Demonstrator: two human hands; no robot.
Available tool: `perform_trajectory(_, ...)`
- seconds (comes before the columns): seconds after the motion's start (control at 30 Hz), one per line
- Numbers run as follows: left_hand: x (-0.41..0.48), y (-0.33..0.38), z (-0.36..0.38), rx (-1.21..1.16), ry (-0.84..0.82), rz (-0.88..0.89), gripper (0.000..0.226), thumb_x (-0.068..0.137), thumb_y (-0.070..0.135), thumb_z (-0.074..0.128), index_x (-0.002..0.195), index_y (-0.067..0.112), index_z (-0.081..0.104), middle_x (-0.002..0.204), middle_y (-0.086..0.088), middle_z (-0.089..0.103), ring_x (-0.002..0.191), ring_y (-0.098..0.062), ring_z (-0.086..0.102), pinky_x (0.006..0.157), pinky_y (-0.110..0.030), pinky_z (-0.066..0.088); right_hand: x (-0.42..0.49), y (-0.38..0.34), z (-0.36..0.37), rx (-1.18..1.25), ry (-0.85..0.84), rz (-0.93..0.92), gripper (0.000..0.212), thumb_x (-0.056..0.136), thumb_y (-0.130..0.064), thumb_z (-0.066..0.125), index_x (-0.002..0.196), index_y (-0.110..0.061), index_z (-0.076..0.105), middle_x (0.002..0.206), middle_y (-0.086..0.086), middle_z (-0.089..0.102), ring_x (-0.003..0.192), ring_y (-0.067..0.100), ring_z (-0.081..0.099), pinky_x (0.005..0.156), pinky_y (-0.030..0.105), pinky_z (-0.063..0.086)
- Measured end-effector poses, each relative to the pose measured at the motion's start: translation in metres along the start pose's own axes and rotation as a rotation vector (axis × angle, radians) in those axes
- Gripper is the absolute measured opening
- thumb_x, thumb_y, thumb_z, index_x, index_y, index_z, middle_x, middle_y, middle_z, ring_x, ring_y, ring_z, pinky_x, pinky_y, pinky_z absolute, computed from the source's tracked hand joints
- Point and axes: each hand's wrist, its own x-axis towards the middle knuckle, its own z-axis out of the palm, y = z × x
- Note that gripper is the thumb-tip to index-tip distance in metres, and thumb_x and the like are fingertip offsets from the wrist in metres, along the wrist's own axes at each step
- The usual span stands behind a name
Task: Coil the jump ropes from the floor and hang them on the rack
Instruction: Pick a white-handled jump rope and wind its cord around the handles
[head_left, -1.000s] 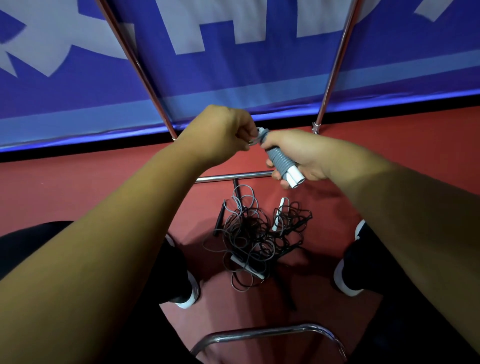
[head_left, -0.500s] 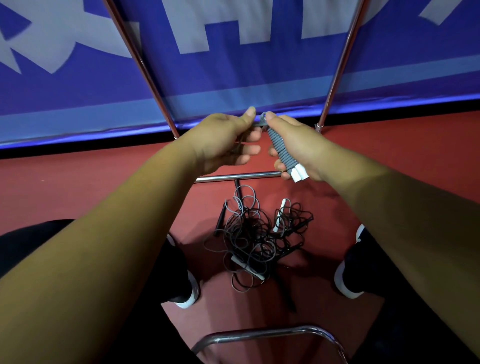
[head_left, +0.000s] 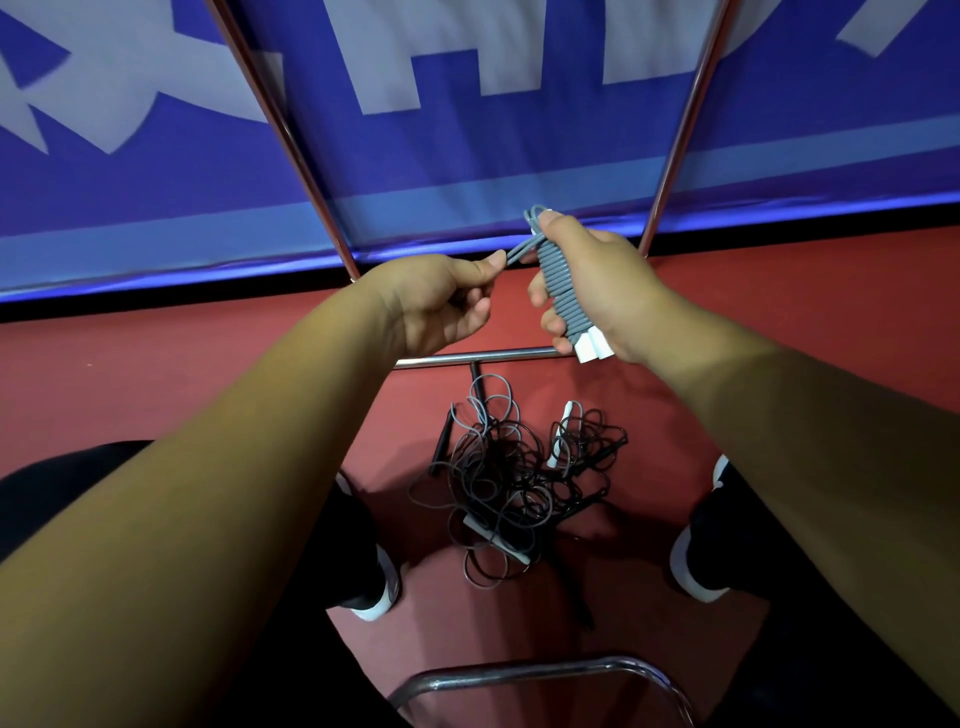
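My right hand grips a grey jump rope bundle, its cord wound tightly around two white-ended handles. My left hand pinches the loose grey cord end that sticks out of the bundle's top, pulling it leftward. On the red floor below lies a tangled pile of black and grey jump ropes with white handles mixed in. The chrome rack's two slanted posts rise behind my hands, joined by a low crossbar.
A blue banner with pale lettering stands behind the rack. My two dark shoes flank the rope pile. A curved chrome tube crosses the floor near the bottom of the view.
My left hand has let go of the bundle's top, drawn back to the left and now pinches the cord end. My right hand has lifted the bundle slightly and turned it more upright.
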Motion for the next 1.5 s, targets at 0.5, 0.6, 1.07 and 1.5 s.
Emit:
perform_trajectory(0.5,0.004,-0.002,-0.010,-0.106,-0.240,0.218,0.023,0.102,0.004,0.055,0.084,0.011,0.067,0.076,-0.003,0.051,0.067,-0.012,0.057,0.075,-0.023,0.061,-0.018,-0.011,0.005,-0.121,-0.420,0.121,0.055,0.106,-0.054,0.047,0.099,-0.003,0.064,0.075,0.027,0.063,0.041,0.022,0.043,0.050,0.031,0.045)
perform_trajectory(0.6,0.000,-0.002,-0.010,-0.026,-0.299,0.195,0.008,0.093,0.008,0.067,0.093,0.015,0.064,0.084,-0.006,0.056,0.072,-0.014,0.060,0.071,-0.023,0.059,-0.021,-0.013,0.003,-0.244,-0.477,0.154,0.059,0.107,-0.054,0.047,0.103,0.002,0.067,0.080,0.028,0.070,0.041,0.022,0.043,0.050,0.030,0.045)
perform_trajectory(1.07,-0.004,-0.004,0.005,0.253,-0.235,0.221,0.014,0.094,0.002,0.069,0.108,0.004,0.072,0.087,-0.009,0.067,0.073,-0.016,0.062,0.069,-0.027,0.052,-0.014,0.011,0.002,-0.488,-0.424,0.219,0.044,0.107,-0.047,0.051,0.092,-0.007,0.062,0.063,0.012,0.061,0.038,0.022,0.046,0.048,0.029,0.046)
perform_trajectory(1.5,0.005,-0.002,0.006,-0.073,0.252,0.294,0.023,0.107,0.001,0.048,0.091,0.010,0.063,0.073,-0.005,0.060,0.066,-0.014,0.058,0.070,-0.034,0.059,0.000,0.016,0.010,-0.336,-0.210,0.060,0.043,0.108,-0.050,0.048,0.111,-0.010,0.065,0.068,0.012,0.061,0.041,0.023,0.049,0.047,0.032,0.049)
